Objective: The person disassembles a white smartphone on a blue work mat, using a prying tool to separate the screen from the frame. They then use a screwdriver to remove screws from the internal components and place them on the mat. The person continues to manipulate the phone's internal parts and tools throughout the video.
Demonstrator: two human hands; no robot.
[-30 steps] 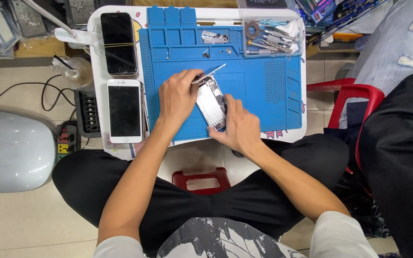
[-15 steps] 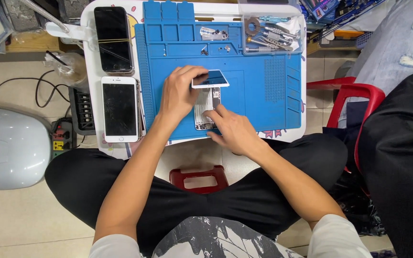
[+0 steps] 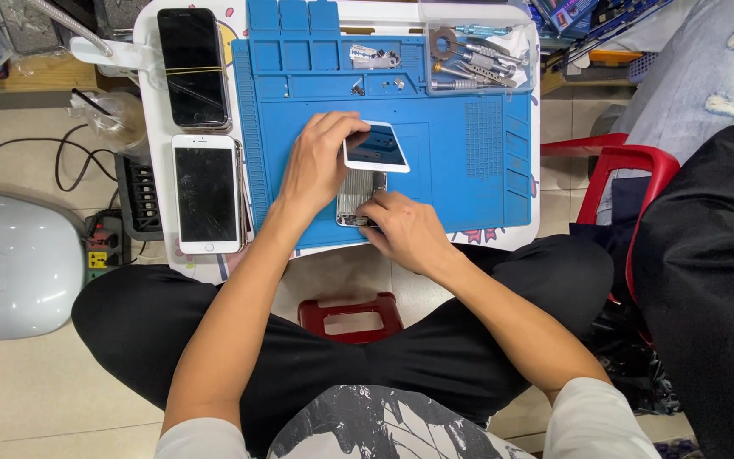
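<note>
Phone opened on blue mat (image 3: 469,153), frame centre.
Left hand (image 3: 316,166) pinched on lifted screen panel (image 3: 375,146); right hand (image 3: 405,229) clamped on phone body (image 3: 358,195).

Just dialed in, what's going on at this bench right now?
A seated person is opening a smartphone over a blue repair mat. The left hand lifts the phone's screen panel, tilted up from its top end, while the right hand holds down the phone body on the mat. Two other phones lie to the left: a black one and a white one. A clear tray of tools sits at the mat's far right corner.
</note>
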